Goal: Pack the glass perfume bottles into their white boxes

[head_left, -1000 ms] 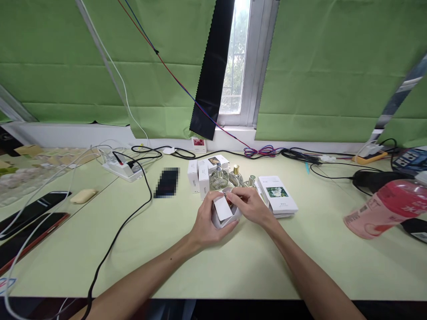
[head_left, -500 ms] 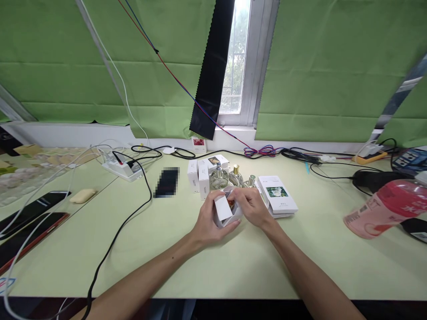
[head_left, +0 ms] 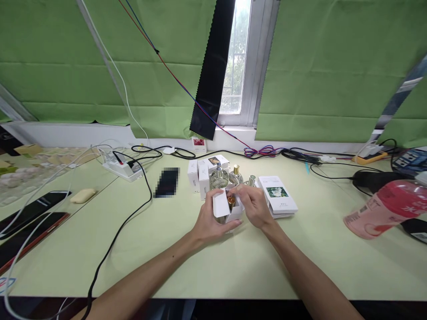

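Centre of frame: your left hand (head_left: 207, 222) grips the small white carton (head_left: 227, 208), flap open; your right hand (head_left: 255, 205) pinches the gold-capped bottle (head_left: 231, 202) half inside it. Boxing step, apparently; seating it calls for a straight push, flap clear.

A pale green bench (head_left: 167, 249) stands below green cloth (head_left: 333, 66) covering the wall; daylight enters through a narrow white-framed window (head_left: 235, 58).
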{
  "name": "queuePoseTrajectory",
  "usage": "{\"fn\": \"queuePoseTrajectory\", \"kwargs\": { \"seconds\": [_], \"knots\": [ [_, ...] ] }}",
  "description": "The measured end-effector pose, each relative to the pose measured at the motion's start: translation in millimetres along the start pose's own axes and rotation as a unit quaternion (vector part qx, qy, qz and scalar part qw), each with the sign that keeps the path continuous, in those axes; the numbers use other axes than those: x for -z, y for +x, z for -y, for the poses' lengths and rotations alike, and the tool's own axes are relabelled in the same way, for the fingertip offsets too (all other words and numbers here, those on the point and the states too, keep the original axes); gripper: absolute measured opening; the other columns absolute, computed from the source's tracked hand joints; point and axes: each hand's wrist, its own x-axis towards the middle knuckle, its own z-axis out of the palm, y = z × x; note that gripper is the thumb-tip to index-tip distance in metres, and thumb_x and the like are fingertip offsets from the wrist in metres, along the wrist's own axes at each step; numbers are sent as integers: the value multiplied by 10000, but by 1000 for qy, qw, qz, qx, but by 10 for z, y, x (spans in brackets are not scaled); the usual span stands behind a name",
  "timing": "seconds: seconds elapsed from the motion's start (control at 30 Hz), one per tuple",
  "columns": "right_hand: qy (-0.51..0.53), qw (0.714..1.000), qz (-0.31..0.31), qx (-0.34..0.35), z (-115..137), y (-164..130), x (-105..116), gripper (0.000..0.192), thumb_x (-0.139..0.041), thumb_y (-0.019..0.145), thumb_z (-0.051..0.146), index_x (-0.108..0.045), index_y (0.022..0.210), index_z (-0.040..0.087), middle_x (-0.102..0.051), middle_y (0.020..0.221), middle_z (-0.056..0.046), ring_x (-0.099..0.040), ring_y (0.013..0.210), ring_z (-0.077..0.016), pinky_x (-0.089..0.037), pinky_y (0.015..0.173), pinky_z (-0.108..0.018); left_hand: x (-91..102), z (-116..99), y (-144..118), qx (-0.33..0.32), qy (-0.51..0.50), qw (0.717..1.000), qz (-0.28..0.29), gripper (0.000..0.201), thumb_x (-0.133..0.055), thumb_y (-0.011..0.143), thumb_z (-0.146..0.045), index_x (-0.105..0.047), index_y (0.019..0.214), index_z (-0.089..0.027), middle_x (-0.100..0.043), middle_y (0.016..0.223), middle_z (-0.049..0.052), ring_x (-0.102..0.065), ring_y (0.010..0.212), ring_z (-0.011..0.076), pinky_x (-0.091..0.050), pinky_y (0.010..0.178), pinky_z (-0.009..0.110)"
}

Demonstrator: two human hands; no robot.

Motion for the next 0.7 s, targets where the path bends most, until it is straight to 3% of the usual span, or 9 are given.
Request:
{"fn": "queuePoseTrajectory", "kwargs": {
  "seconds": [0.3,0.5,0.6,0.7],
  "knots": [
    [15,999,-43,10,46,-4,-4,401,-399,1047,462,-699,932,222,-734,950,-67,-684,892,-211,-512,773,-331,-37,1,2,70,-36,997,-1,875,-917,622,-430,-324,1250,-284,-645,1181,96,-694,1007,302,-553,826,465],
    [-17,990,-138,3,22,-18,-30,406,-381,1047,468,-678,942,212,-698,870,-71,-653,795,-199,-501,698,-332,-7,3,24,52,-32,998,-23,877,-924,599,-414,-336,1238,-286,-594,1267,105,-672,1057,291,-546,857,452],
    [-2,983,-184,-1,-28,-26,-50,377,-390,1047,455,-658,925,219,-685,902,-74,-635,777,-194,-499,673,-332,23,4,32,39,-38,998,-22,812,-872,673,-392,-328,1265,-280,-611,1230,99,-671,1034,274,-545,843,434],
    [2,982,-190,6,-53,-28,-61,355,-393,1048,437,-648,922,224,-672,884,-67,-623,766,-193,-494,670,-334,53,2,37,9,-44,999,-18,689,-781,774,-395,-341,1288,-266,-613,1239,117,-663,1025,269,-539,846,436]
  ]
}}
